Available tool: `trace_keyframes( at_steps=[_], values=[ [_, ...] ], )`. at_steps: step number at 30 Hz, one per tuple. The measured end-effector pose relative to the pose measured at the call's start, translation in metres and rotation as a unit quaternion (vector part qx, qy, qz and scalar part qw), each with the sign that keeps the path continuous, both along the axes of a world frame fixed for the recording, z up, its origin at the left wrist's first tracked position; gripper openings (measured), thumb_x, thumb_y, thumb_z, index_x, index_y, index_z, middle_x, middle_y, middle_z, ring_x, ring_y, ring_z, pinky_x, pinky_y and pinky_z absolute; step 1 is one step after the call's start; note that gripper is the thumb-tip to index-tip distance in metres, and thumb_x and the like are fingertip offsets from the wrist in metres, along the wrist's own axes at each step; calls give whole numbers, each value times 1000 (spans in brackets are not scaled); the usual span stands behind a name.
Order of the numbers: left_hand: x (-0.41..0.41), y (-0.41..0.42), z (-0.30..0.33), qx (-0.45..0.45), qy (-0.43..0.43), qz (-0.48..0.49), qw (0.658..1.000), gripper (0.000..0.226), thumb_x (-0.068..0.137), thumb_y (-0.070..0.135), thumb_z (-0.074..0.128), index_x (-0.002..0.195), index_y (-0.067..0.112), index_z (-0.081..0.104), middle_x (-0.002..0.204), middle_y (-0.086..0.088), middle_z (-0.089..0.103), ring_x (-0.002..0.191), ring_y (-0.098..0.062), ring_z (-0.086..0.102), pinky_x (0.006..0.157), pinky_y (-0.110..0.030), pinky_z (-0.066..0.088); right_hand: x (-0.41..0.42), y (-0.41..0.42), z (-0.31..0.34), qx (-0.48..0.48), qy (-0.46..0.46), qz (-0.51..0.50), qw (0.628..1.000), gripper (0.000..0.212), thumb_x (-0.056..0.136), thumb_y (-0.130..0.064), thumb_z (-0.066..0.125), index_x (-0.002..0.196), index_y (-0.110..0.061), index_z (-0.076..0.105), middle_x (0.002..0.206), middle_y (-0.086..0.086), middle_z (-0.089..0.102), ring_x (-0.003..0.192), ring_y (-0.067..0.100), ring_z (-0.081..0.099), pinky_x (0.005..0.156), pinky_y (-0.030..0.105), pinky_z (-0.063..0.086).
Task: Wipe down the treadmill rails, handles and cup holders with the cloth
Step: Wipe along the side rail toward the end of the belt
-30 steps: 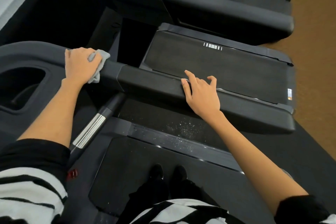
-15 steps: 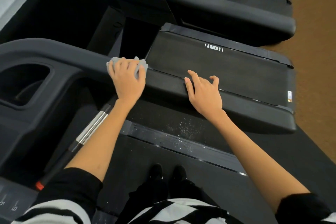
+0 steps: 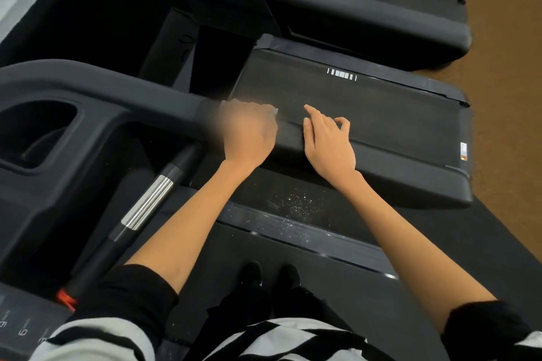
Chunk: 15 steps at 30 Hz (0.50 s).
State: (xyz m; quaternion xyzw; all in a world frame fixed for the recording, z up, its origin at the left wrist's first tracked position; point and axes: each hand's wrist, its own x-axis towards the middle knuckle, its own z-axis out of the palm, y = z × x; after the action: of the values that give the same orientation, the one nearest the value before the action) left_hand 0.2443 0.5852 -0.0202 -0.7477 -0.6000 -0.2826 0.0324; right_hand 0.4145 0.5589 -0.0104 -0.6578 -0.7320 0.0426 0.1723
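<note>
– The cloth [image 3: 275,111]: where is it?
– Only a pale sliver shows, at the fingertips of the left hand [image 3: 249,132], on top of the dark rail [image 3: 381,161]. The hand is smeared by blur, so I cannot tell how it has hold of the cloth.
– And the right hand [image 3: 328,143]?
– Just beside the left one, palm down on the same rail. The forefinger is straight, the other fingers loosely bent, and it holds nothing.
– What lies around them?
– The cup holder [image 3: 38,132] sits in the console at the left. A chrome-banded handle [image 3: 148,204] slants below the rail. White specks [image 3: 296,204] dot the side strip under the arms, and two black shoes [image 3: 269,275] stand on the belt.
</note>
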Motion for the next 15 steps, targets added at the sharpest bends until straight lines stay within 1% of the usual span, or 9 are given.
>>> trace_keyframes(
  at_steps=[1, 3, 4, 5, 6, 9, 11, 13, 15],
  values=[
    [5, 0, 1, -9, 5, -12, 1000, 30, 91, 32, 41, 101, 25, 68, 89, 7, 68, 89, -16, 57, 96, -37, 29, 1, 0, 0, 13, 22, 2, 1000, 48, 102, -27, 21, 137, -7, 47, 102, 8, 66, 93, 26, 61, 99, 45, 36],
    [18, -1, 5, -35, 12, -43, 998, 32, 91, 33, 38, 101, 26, 68, 85, 9, 68, 82, -15, 57, 89, -37, 34, 3, 1, 5, 18, 149, -13, 989, 42, 103, -19, 26, 136, -6, 48, 118, 12, 60, 107, 28, 56, 100, 43, 37],
    [27, -3, 7, -46, 11, -59, 997, 32, 91, 32, 38, 100, 26, 68, 84, 9, 69, 80, -15, 57, 85, -37, 36, 5, 1, 8, 25, 215, -22, 976, 39, 102, -16, 30, 135, -6, 48, 121, 10, 58, 111, 25, 54, 101, 42, 37],
    [38, -6, 9, -54, 7, -75, 996, 32, 91, 32, 38, 100, 26, 68, 83, 8, 69, 78, -16, 58, 82, -38, 37, 8, 1, 10, 41, 262, -34, 964, 37, 102, -14, 33, 134, -7, 49, 122, 7, 57, 113, 22, 53, 103, 44, 38],
    [51, -11, 10, -63, 3, -89, 994, 31, 91, 31, 39, 98, 24, 69, 81, 7, 69, 76, -17, 58, 80, -39, 38, 13, 1, 13, 58, 288, -50, 954, 36, 102, -13, 34, 133, -8, 50, 122, 4, 55, 115, 20, 52, 102, 47, 39],
    [99, -28, 15, -98, 16, -126, 987, 30, 90, 33, 39, 90, 19, 66, 76, 1, 67, 74, -22, 58, 77, -40, 38, 34, -1, 23, 88, 312, -88, 942, 35, 102, -13, 36, 134, -11, 50, 121, -6, 49, 116, 18, 51, 100, 53, 40],
    [130, -38, 21, -126, 33, -152, 980, 28, 89, 35, 44, 90, 15, 64, 80, -2, 66, 80, -24, 58, 83, -39, 38, 51, -6, 30, 94, 301, -99, 944, 35, 102, -15, 36, 135, -13, 49, 120, -7, 48, 118, 16, 50, 101, 52, 39],
    [155, -47, 26, -147, 58, -168, 973, 28, 90, 36, 48, 97, 13, 62, 86, -2, 65, 87, -22, 57, 88, -37, 36, 67, -13, 35, 89, 280, -109, 950, 35, 102, -16, 36, 135, -14, 48, 119, -8, 50, 117, 10, 47, 104, 46, 36],
    [178, -53, 27, -154, 71, -183, 968, 29, 92, 35, 46, 104, 13, 59, 90, -2, 64, 90, -20, 55, 88, -35, 34, 84, -23, 37, 75, 255, -124, 956, 35, 102, -15, 37, 135, -16, 48, 119, -7, 54, 113, 4, 43, 104, 36, 30]
  ],
)
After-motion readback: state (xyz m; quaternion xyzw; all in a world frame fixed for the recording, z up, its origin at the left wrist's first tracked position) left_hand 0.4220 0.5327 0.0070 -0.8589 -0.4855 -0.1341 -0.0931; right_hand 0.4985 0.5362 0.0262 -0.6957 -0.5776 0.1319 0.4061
